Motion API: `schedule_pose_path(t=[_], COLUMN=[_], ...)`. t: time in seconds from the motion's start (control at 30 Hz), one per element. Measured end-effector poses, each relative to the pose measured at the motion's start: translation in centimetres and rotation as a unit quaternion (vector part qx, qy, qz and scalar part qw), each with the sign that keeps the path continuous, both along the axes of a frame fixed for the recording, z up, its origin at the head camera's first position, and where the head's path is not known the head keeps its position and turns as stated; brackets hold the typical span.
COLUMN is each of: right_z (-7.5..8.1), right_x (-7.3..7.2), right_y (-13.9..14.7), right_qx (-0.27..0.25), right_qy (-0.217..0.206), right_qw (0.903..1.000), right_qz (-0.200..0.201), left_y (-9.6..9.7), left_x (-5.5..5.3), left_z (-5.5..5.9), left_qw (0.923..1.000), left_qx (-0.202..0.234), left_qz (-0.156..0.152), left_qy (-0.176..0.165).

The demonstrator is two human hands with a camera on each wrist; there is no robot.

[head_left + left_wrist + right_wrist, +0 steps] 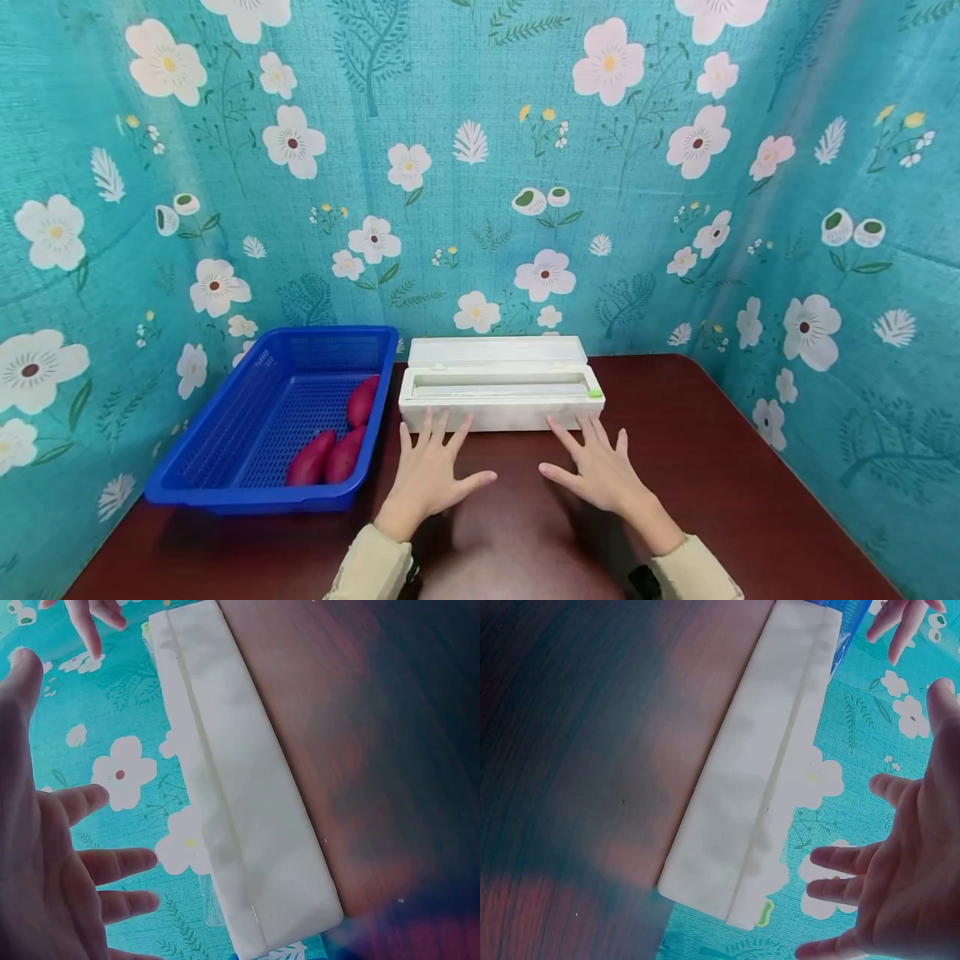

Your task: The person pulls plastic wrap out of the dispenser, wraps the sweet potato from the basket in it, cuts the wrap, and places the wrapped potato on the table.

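Both hands hover over the table with fingers spread, holding nothing. My left hand (427,477) is in front of the left half of a long white box (501,415), and my right hand (597,471) is in front of its right half. The box's lid (497,350) is tipped back, and a pale roll (501,390) lies in the slot. A small green tab (595,393) sits at the right end. In the left wrist view the box's front (247,772) lies beyond the left fingers, apart from them. The right wrist view likewise shows a gap between the right fingers and the box (742,765).
On the left stands a blue plastic basket (262,498) with 3 dark pink, sweet-potato-like pieces (311,458) along its right side. The dark red-brown table (712,492) extends to the right. Teal flowered cloth (480,208) hangs behind and at both sides.
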State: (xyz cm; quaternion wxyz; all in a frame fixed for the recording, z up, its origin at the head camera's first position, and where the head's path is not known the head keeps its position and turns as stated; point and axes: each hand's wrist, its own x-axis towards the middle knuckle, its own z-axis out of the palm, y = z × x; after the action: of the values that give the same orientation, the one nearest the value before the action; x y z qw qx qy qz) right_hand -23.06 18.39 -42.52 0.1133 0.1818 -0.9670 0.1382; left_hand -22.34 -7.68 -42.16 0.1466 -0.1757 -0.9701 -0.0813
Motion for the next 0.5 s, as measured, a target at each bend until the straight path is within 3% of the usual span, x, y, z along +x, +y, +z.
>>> schedule_pose_path(t=[0.33, 0.5], right_z=[-0.1, 0.0], right_x=[-1.1, -2.1], right_y=[0.5, 1.1], right_qx=[-0.012, -0.093], right_qy=[0.023, 0.018], right_qw=[0.9996, 0.9949], right_qz=[0.011, 0.034], left_y=[-0.7, -1.1], left_x=[-1.1, -2.1], left_z=[-0.6, -0.9], left_qw=[0.9959, 0.992], left_qx=[0.036, 0.071], left_qz=[-0.024, -0.032], left_qy=[0.08, 0.099])
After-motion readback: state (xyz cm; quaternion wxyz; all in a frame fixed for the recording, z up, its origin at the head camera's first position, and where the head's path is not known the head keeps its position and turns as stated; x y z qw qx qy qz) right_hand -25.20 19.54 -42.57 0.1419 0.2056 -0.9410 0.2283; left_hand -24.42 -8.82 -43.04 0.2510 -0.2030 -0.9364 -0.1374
